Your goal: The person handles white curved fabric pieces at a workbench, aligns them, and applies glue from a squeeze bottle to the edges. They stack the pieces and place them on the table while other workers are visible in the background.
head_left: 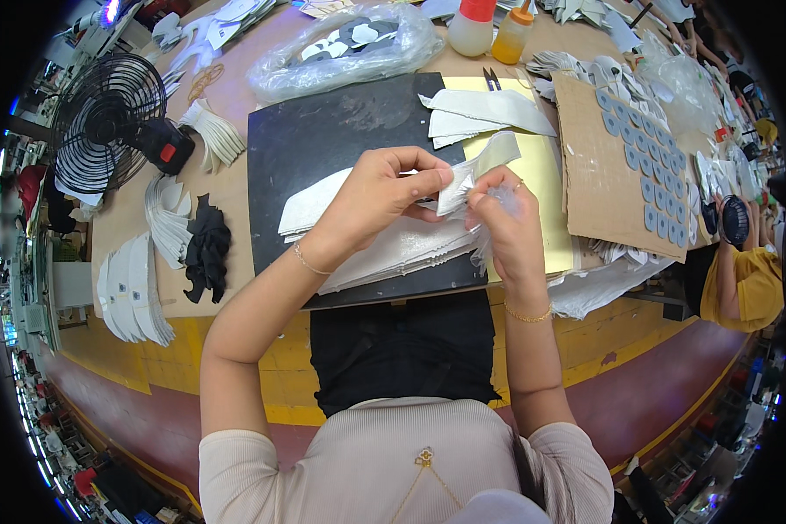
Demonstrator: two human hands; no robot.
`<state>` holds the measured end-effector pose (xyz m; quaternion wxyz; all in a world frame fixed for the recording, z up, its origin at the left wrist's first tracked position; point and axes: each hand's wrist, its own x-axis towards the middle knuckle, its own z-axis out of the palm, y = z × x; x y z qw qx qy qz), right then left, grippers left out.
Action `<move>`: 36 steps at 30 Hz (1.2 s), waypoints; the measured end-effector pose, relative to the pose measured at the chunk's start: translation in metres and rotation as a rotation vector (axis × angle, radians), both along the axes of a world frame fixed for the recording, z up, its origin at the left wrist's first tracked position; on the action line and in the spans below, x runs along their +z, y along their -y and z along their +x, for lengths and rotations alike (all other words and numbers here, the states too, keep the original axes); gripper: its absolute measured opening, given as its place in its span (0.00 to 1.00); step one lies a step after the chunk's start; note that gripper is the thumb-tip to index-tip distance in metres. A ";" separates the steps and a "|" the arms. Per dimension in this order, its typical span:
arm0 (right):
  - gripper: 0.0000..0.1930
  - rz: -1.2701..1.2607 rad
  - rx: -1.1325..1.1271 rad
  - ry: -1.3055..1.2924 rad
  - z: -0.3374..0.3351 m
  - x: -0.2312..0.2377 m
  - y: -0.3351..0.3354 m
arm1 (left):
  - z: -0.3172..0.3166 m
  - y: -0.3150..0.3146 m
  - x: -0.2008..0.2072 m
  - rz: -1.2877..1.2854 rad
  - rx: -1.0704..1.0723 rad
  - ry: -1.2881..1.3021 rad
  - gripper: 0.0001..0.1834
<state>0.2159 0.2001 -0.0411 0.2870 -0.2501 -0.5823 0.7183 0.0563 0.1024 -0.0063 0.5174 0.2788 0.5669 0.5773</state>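
Above the black board [323,122], both hands grip one white fabric piece [494,157]. My left hand [384,194] pinches its left end between thumb and fingertips. My right hand [508,225] has its fingers bent closed on the piece's right side, close to the left hand. Some thin clear plastic film [480,249] hangs at the right palm; how it is held is hidden. Beneath the hands lies a stack of long white fabric pieces [402,253]. Farther back, several similar white pieces [480,115] rest across the board and a yellow sheet [546,192].
Left stand a black fan [109,122], black cloth [208,249] and white piece stacks [131,288]. Behind are a plastic bag of cut pieces [345,52], a red-topped bottle [472,31], an orange-capped bottle [513,37] and snips [492,80]. Right lies cardboard [589,166] with grey tabs.
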 end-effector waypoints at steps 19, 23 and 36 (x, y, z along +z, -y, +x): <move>0.13 -0.224 -0.019 -0.002 0.043 0.025 -0.030 | -0.044 0.023 0.041 0.079 -0.139 -0.536 0.10; 0.15 0.044 -0.036 -0.046 0.024 0.026 -0.017 | -0.055 0.035 0.045 0.066 -0.161 -0.589 0.10; 0.10 -0.055 -0.009 0.100 0.020 0.043 -0.049 | -0.098 0.092 0.023 -0.024 0.076 -0.512 0.12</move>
